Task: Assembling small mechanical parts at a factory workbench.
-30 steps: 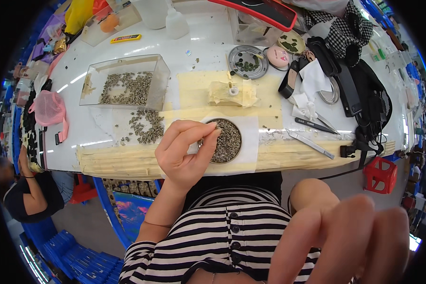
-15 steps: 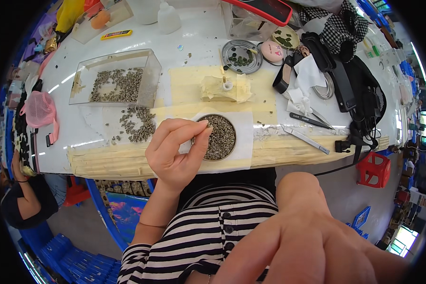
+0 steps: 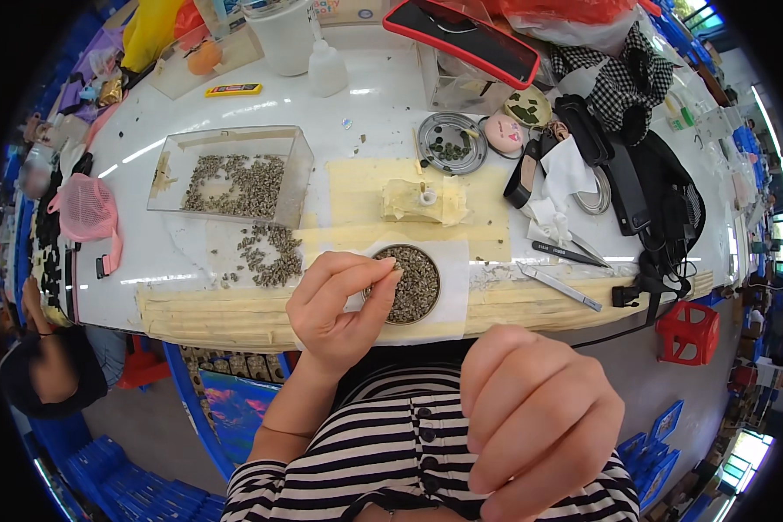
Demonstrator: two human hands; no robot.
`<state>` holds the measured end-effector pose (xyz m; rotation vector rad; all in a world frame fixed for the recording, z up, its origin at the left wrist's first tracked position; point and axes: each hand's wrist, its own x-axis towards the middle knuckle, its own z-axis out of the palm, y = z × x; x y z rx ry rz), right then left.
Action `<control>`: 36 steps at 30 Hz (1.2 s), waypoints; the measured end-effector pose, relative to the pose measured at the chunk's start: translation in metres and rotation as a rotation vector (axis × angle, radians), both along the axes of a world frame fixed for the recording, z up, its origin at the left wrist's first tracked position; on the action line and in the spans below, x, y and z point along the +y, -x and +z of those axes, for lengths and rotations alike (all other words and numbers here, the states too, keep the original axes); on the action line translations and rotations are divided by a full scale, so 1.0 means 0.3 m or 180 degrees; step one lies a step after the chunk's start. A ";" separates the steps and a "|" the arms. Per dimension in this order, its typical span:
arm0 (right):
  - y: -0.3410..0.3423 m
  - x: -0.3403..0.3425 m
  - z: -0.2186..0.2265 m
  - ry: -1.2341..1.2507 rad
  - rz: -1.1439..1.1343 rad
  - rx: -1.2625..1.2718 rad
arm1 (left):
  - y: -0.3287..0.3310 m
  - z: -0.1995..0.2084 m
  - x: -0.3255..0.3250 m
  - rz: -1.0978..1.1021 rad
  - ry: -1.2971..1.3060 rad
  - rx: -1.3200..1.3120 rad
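My left hand (image 3: 341, 306) is closed in a pinch of thumb and forefinger, and what lies between the tips is too small to name. It hovers over the left edge of a round dish (image 3: 438, 294) full of small grey metallic pieces (image 3: 415, 280), which stands on a white sheet (image 3: 454, 287). My right hand (image 3: 544, 413) is raised close to the camera, in front of the striped shirt, with its fingers curled in. Its fingertips are hidden, so anything inside is out of sight.
A clear box (image 3: 300, 174) of similar grey pieces stands left, with a loose pile (image 3: 270, 255) before it. A tape-wrapped block (image 3: 424, 202) sits beyond the dish. Right lie tweezers (image 3: 564, 252), a craft knife (image 3: 561, 287) and black straps (image 3: 622, 174). A red-cased phone (image 3: 465, 39) lies at the back.
My right hand has drawn back from the camera and lowered, its fingers now visibly curled. The left hand keeps its pinch by the dish. The whole view has shifted slightly.
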<state>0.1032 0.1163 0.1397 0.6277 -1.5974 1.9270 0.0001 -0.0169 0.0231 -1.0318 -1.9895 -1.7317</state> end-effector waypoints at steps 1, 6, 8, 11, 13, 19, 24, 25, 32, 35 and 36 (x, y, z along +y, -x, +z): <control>-0.049 -0.041 0.021 0.0099 -0.0192 -0.0303 | 0.000 0.003 -0.001 -0.0041 0.0018 0.0000; 0.001 -0.009 -0.038 0.0149 0.0353 0.0696 | -0.015 -0.001 -0.008 0.0008 0.0047 -0.0111; 0.000 0.014 -0.041 0.0121 0.0668 0.0843 | -0.021 -0.002 -0.007 -0.0009 0.0019 -0.0190; 0.026 -0.029 -0.021 0.0510 0.0274 0.1078 | -0.022 -0.003 -0.010 0.0012 0.0060 -0.0255; 0.020 -0.030 -0.015 0.0419 -0.0006 0.1025 | -0.022 -0.005 -0.008 -0.0012 0.0063 -0.0222; -0.007 -0.012 0.009 0.0195 0.0024 0.0998 | -0.015 0.003 -0.005 -0.0003 0.0036 -0.0139; 0.007 -0.010 -0.003 -0.0084 0.0014 0.0955 | -0.015 -0.002 -0.012 0.0038 0.0062 -0.0095; -0.005 0.003 0.006 -0.0155 0.0234 0.0876 | -0.015 0.000 -0.010 0.0010 0.0042 -0.0114; 0.111 0.197 0.076 -0.1783 0.0108 -0.0382 | -0.009 0.004 -0.004 -0.0078 -0.0017 -0.0049; 0.338 0.377 -0.008 -0.2996 -0.1506 -0.0544 | -0.013 -0.002 -0.001 -0.0090 -0.0041 0.0028; 0.417 0.434 -0.029 -0.3438 -0.2113 -0.0238 | -0.013 -0.001 0.002 -0.0071 -0.0034 0.0044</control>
